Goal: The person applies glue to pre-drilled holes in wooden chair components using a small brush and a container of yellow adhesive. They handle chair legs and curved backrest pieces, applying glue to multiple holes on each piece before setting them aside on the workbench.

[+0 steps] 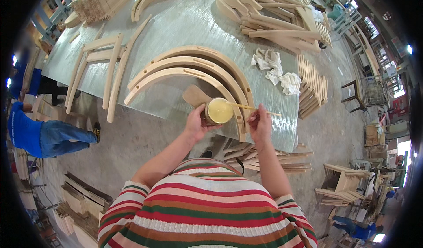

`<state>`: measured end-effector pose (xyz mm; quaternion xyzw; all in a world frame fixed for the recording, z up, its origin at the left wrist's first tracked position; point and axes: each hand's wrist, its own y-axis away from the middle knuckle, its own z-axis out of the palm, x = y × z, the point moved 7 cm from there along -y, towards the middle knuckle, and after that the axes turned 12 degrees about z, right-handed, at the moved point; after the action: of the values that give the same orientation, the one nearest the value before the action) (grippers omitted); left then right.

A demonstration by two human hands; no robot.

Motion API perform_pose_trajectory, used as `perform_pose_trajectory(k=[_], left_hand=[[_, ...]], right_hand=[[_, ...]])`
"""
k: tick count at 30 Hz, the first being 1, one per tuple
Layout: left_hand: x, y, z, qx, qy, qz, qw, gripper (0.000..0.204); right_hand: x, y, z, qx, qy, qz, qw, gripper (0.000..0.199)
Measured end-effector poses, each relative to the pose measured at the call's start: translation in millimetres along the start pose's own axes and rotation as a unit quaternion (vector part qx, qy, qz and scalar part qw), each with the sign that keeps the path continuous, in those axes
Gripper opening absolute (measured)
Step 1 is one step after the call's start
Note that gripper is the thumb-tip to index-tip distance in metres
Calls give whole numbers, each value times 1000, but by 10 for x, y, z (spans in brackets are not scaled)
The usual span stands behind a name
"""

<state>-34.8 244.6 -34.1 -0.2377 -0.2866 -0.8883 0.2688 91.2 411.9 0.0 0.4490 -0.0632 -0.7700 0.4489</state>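
Note:
A round cup of pale yellow liquid [220, 111] is held by my left hand [196, 125], whose fingers wrap its side and underside. My right hand [260, 125] pinches a thin light stick [240, 105]; one end reaches over the cup's rim, while the other points out to the right. Three curved wooden pieces [189, 73] lie nested on the table just beyond the cup, with slots and round holes cut in them. The right hand is close to their right-hand ends. A flat brown piece [196, 95] shows beside the cup.
The table [172, 29] has a shiny covering. Left stands a wooden frame [103, 56]; far right, a heap of wooden parts [282, 27]. White crumpled cloths [269, 63] lie near stacked slats [310, 87]. More wooden pieces [282, 160] are below the table edge. A co-worker [48, 135] is on the left.

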Motion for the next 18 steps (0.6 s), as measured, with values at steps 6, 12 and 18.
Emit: perform_pose_trajectory(k=[6, 12, 18], left_hand=[[75, 26, -467, 60, 28, 22, 998, 42], [130, 111, -645, 81, 24, 38, 996, 42], [176, 149, -683, 55, 29, 48, 997, 42]], right_hand=[[-703, 279, 178, 16, 413, -219, 884, 16], [-488, 252, 392, -12, 666, -240, 706, 15], [-245, 279, 700, -96, 739, -303, 594, 17]])
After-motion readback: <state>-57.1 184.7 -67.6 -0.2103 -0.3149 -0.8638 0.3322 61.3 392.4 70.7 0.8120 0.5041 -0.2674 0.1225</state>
